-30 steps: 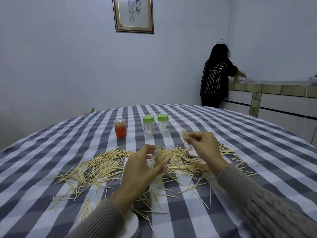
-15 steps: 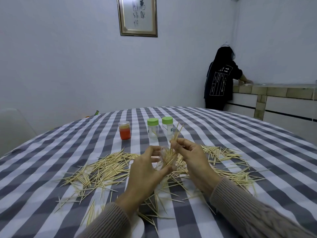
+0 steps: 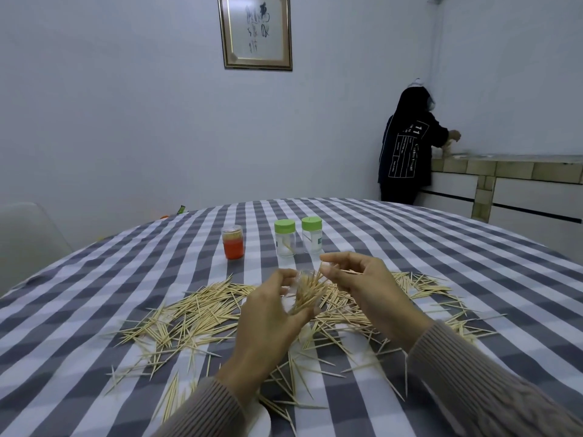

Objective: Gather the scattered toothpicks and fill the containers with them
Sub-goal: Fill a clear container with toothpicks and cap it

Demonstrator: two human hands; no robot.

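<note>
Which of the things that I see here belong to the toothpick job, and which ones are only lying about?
Belong to the job:
- scattered toothpicks
- clear container, gripped by the left hand
- right hand, pinching a few toothpicks
- two green-lidded containers
- orange container

Only lying about:
- framed picture
- white chair
- person at the counter
- checked tablecloth

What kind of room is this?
Probably a dining room at home: a big round table in a grey-and-white checked cloth, a gold-framed calligraphy picture on the wall, and a tiled side counter.
</note>
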